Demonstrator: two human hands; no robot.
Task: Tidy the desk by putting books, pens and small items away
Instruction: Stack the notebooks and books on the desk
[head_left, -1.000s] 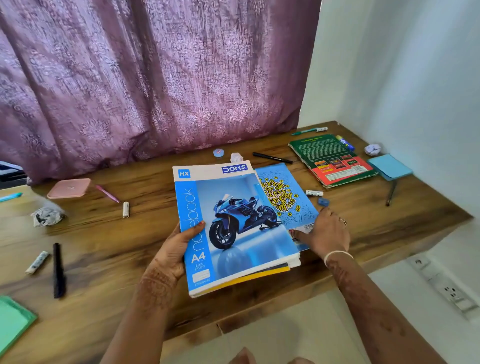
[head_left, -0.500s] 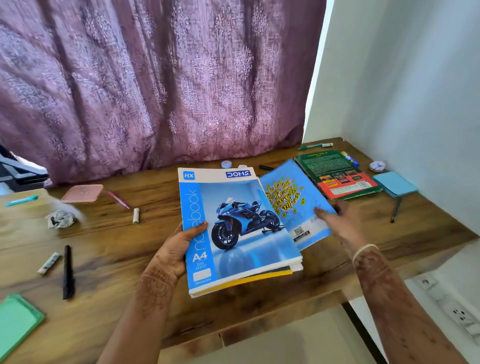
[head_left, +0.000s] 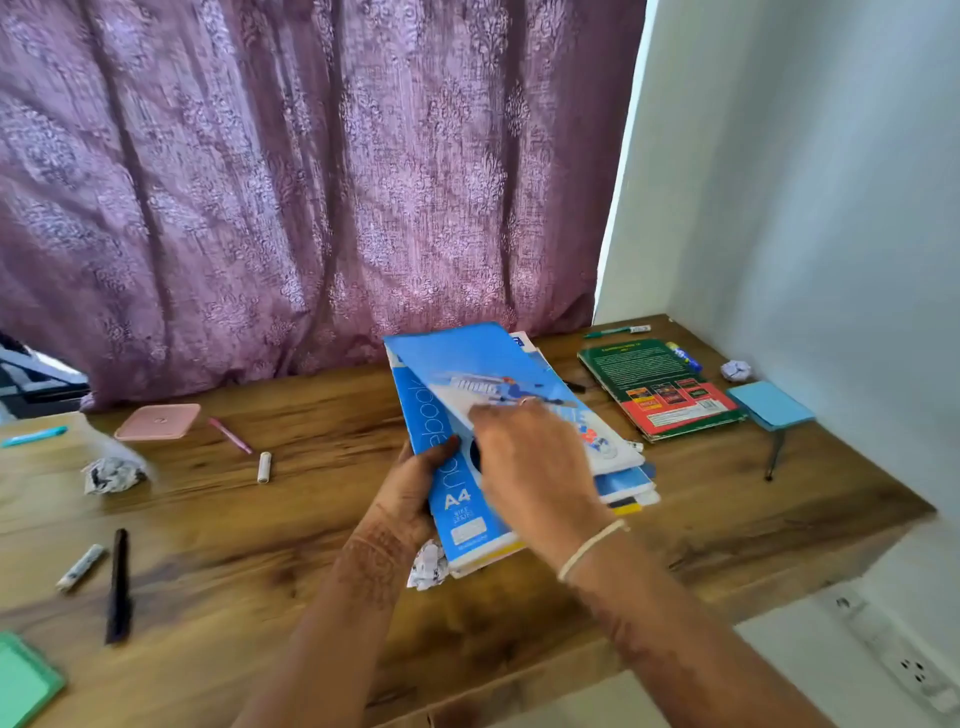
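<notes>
Stacking books is judged to be the step in hand. The left grip (head_left: 415, 493) is clamped on the near-left edge of the notebook stack (head_left: 460, 501), with the thumb on the cover and the fingers underneath. The stack is held at a tilt over the tabletop (head_left: 311, 545); it cannot be told whether its far end rests on the wood.

The right grip (head_left: 530, 467) lies across the top of the stack, immediately right of the left grip, with its fingers on the thin blue book (head_left: 457, 358). That book sits askew on the stack, its far corner overhanging. Because of motion blur, it cannot be told whether the right grip pinches this book or only presses it flat.

Recommendations:
- Slide the thin blue book towards the left grip until its edges line up with the stack. The left thumb can serve as a stop.
- Do not release the right grip until the covers are square. Glossy covers are likely to slip at this tilt.
- A paper ball (head_left: 428, 566) lies just under the stack's near corner, beside the left wrist. Clear it, or the stack will probably rock when set down.

Outstanding items:
- The green book (head_left: 660, 384) lies well to the right of the right grip.
- The pink pen (head_left: 231, 435) and the black pen (head_left: 118, 582) lie well to the left of the left grip.
</notes>
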